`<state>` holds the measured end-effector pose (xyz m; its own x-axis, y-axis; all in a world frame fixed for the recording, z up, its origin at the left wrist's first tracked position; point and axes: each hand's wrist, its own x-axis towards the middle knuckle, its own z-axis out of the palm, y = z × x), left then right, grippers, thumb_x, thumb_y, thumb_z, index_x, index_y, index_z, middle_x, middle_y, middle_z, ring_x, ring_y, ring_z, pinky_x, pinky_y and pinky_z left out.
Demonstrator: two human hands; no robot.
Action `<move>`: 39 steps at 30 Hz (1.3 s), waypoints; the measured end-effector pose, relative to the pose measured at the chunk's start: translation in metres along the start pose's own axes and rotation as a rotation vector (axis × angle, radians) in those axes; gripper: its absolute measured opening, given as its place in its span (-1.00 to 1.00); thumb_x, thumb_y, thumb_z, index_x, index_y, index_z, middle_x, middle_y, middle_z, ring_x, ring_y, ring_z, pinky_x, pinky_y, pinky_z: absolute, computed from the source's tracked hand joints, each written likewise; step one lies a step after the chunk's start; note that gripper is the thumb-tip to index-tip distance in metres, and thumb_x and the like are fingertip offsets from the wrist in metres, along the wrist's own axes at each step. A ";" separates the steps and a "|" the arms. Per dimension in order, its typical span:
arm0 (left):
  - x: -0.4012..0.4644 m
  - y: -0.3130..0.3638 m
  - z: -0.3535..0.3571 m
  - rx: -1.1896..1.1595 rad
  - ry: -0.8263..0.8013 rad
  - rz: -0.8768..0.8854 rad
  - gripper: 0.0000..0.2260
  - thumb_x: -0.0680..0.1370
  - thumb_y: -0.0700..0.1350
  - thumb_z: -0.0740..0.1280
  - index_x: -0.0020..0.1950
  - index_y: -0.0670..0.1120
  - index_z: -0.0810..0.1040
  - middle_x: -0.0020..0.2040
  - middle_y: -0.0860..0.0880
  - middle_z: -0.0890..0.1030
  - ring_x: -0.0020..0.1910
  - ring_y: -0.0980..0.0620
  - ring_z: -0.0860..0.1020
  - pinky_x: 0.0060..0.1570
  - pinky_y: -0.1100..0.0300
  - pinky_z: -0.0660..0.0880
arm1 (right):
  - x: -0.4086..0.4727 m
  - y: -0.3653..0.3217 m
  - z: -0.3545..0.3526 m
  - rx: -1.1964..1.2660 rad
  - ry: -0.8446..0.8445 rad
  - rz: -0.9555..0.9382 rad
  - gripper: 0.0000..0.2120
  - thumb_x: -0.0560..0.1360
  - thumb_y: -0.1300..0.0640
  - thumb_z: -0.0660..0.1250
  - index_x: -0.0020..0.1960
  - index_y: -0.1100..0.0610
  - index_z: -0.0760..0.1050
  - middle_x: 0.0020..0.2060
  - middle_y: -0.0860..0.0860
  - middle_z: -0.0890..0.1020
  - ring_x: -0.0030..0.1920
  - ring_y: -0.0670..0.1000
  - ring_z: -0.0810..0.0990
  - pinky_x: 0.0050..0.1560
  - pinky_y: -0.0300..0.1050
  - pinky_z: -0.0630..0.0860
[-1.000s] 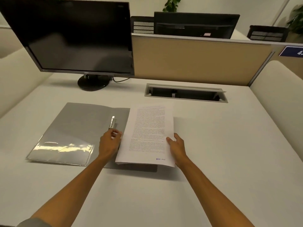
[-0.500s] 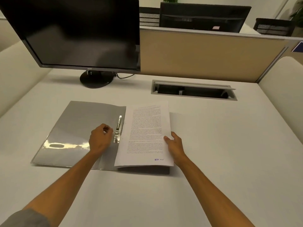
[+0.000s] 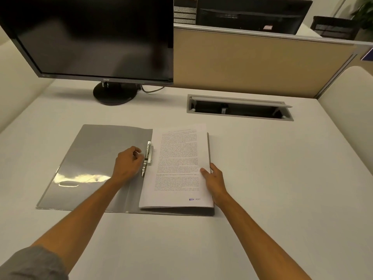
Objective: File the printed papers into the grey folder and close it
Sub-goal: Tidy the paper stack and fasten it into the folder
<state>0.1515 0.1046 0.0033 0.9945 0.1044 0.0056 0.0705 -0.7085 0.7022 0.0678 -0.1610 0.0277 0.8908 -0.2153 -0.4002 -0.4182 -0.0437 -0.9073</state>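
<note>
Grip first, on the left: the left hand (image 3: 129, 163) is loosely curled, knuckles up, its fingertips (image 3: 138, 154) at the small silver metal spring clip (image 3: 148, 156) that runs along the spine of the open grey plastic folder (image 3: 96, 158). Whether those fingers actually pinch the clip lever or only rest against it cannot be told, since the hand hides the contact. The likely reason for this placing is to work the clamp so it can take the sheets.

That folder lies flat and spread on the pale worktop (image 3: 272, 178), its left cover bare and shiny with a glare patch near the lower edge, which leaves the fastener free to reach.

Just right of the clip, the stack of white printed papers (image 3: 177, 166) lies on the folder's right half, its left edge touching or very nearly touching the clamp, text side up, with a small blue logo at the bottom corner. The sheets look squared to the spine, probably so they slide under the clamp straight.

Further right, the right hand (image 3: 214, 179) is open and relaxed, fingers flat on the stack's right edge, grasping nothing, seemingly steadying the pages against shifting.

Filing appears partly done; the folder is not yet closed
</note>
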 end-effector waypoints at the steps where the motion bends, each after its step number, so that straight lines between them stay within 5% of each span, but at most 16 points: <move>1: 0.002 0.002 -0.001 0.011 -0.025 0.007 -0.75 0.56 -0.06 0.29 0.18 -0.15 0.53 -0.09 -0.08 0.61 -0.12 -0.06 0.59 -0.07 0.16 0.45 | -0.001 -0.001 0.001 -0.003 0.003 -0.005 -0.65 0.62 0.13 0.17 0.39 0.09 0.30 0.14 -0.06 0.49 -0.02 -0.05 0.53 -0.08 -0.22 0.52; 9: 0.034 0.005 -0.008 0.160 -0.265 0.047 -0.54 0.62 0.03 0.15 0.52 0.01 0.21 -0.14 -0.12 0.59 -0.11 -0.04 0.52 0.13 0.02 0.43 | 0.001 0.001 0.004 -0.082 0.024 0.005 -0.58 0.61 0.09 0.17 0.45 0.09 0.23 0.20 -0.09 0.42 0.16 0.02 0.50 0.13 -0.05 0.49; 12: 0.049 0.005 -0.009 0.202 -0.324 0.028 -0.58 0.61 0.11 0.13 0.47 0.12 0.29 -0.04 -0.15 0.63 0.06 -0.18 0.56 0.21 -0.11 0.44 | 0.001 0.001 0.003 -0.115 0.011 0.010 -0.58 0.62 0.11 0.15 0.46 0.11 0.21 0.13 -0.08 0.37 0.16 -0.01 0.44 0.13 -0.10 0.44; 14: 0.051 0.008 -0.010 0.178 -0.344 0.051 -0.67 0.60 0.10 0.16 0.36 0.15 0.42 -0.14 -0.10 0.64 -0.07 -0.16 0.60 0.12 -0.08 0.50 | 0.000 -0.001 0.002 -0.116 0.005 0.009 -0.59 0.63 0.12 0.15 0.46 0.12 0.22 0.14 -0.06 0.38 0.14 -0.03 0.43 0.11 -0.12 0.42; 16: 0.050 0.013 -0.009 0.173 -0.338 0.069 -0.69 0.59 0.09 0.18 0.31 0.12 0.48 -0.17 -0.05 0.63 -0.15 -0.12 0.59 0.06 -0.06 0.54 | 0.001 0.000 0.001 -0.115 0.001 0.014 -0.60 0.63 0.13 0.15 0.45 0.12 0.23 0.20 -0.02 0.42 0.14 -0.02 0.45 0.12 -0.11 0.44; 26: 0.044 0.016 -0.005 0.174 -0.278 0.061 -0.72 0.59 0.01 0.22 0.30 0.05 0.48 0.01 -0.10 0.63 0.03 -0.12 0.57 0.04 0.01 0.45 | 0.007 0.009 0.000 -0.162 0.027 -0.043 -0.76 0.61 0.12 0.18 0.27 0.04 0.39 0.23 -0.03 0.53 0.08 -0.01 0.55 0.09 -0.11 0.52; 32: 0.039 0.020 -0.001 0.138 -0.212 0.079 -0.72 0.60 -0.09 0.22 0.30 -0.02 0.51 0.22 -0.16 0.55 0.16 -0.17 0.52 0.10 -0.04 0.44 | 0.007 0.001 -0.001 -0.576 0.066 -0.146 -0.64 0.60 -0.07 0.12 0.27 0.12 0.40 0.13 -0.05 0.56 0.08 0.05 0.59 -0.01 -0.15 0.48; 35: 0.038 0.021 0.001 0.123 -0.194 0.056 -0.71 0.60 -0.09 0.24 0.31 -0.05 0.51 0.24 -0.16 0.53 0.19 -0.18 0.50 0.12 -0.02 0.41 | 0.008 0.000 -0.002 -0.728 0.103 -0.194 -0.66 0.61 -0.05 0.09 0.19 0.15 0.45 0.03 -0.02 0.56 -0.04 0.01 0.56 -0.08 -0.16 0.43; 39: 0.037 0.022 0.001 0.129 -0.199 0.057 -0.70 0.60 -0.08 0.24 0.32 -0.05 0.51 0.25 -0.17 0.53 0.20 -0.19 0.50 0.14 -0.02 0.42 | 0.014 0.003 -0.004 -0.825 0.083 -0.183 -0.68 0.60 0.01 0.10 0.22 0.17 0.42 0.09 0.10 0.51 0.04 0.08 0.56 0.00 -0.08 0.49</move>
<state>0.1901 0.0927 0.0179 0.9918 -0.0689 -0.1073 0.0106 -0.7941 0.6078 0.0783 -0.1682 0.0195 0.9545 -0.2054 -0.2163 -0.2935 -0.7752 -0.5593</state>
